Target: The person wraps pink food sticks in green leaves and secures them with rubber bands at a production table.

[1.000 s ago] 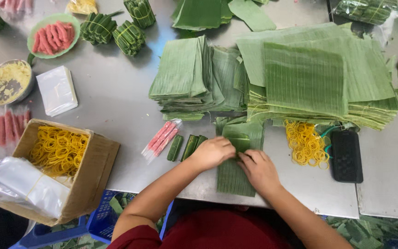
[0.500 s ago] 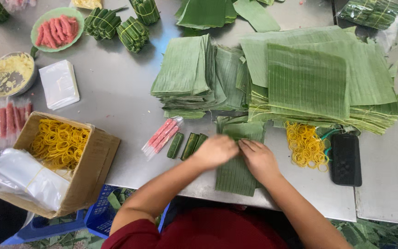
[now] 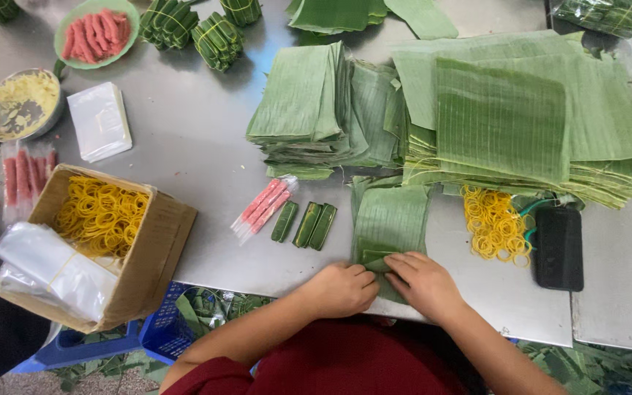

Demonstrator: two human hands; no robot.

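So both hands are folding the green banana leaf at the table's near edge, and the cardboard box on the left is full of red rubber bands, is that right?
Not quite. The head view shows both the left hand and right hand on the green banana leaf at the near edge, but the cardboard box holds yellow rubber bands, not red.

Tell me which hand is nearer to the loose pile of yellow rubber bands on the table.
Right. The right hand rests on the banana leaf, just left of and below the rubber band pile. The left hand sits farther left, beyond the right hand.
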